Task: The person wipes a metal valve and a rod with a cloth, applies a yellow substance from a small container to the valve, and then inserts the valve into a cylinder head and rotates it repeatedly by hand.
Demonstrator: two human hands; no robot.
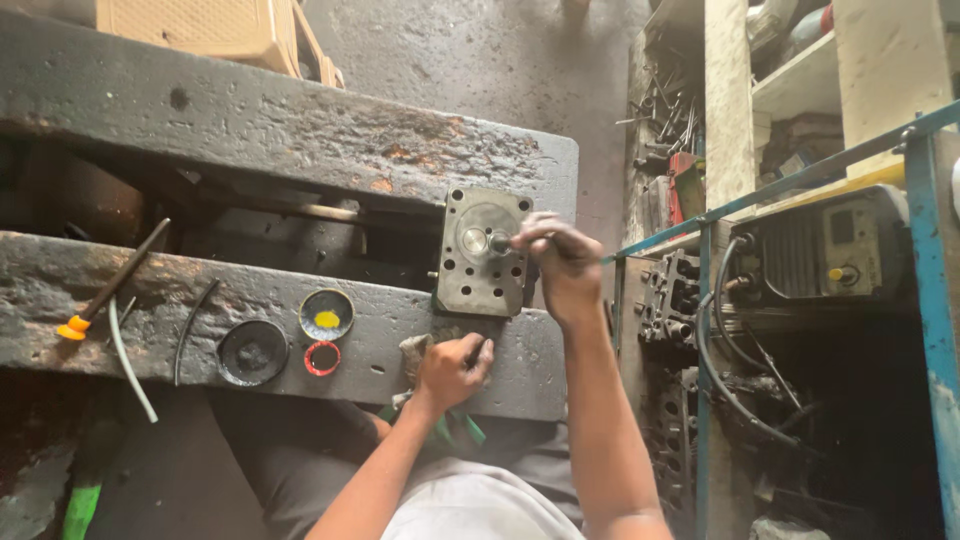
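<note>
The right hand (562,262) is pinched shut around a thin tool (503,241), fingers bunched at its upper end; the tool's working tip meets one of the round valve seats on the face of a small grey cylinder head (482,252). The tool is mostly hidden by the fingers, so its long axis can only be read roughly — it runs from the hand leftward toward the valve.

The cylinder head is a near-rectangular metal block with bolt holes around its edge. It sits face up toward the camera, its long axis running away from the person, its near end resting on the front beam (380,330) of a grimy metal workbench and its far end bridging the gap toward the rear beam (300,130).

The left hand (452,368) is curled closed on a dirty rag (414,352) and a small dark object that cannot be made out, resting on the front beam just below the head's near edge.

Further left on the same beam lie a round tin with yellow paste (327,315), a red ring (322,358) and a black lid (252,352) — all close together. Well apart to the left, a screwdriver with an orange handle (112,281) lies slanted across the beam. To the right stands a blue-framed rack (925,260) with a machine and black hoses.
</note>
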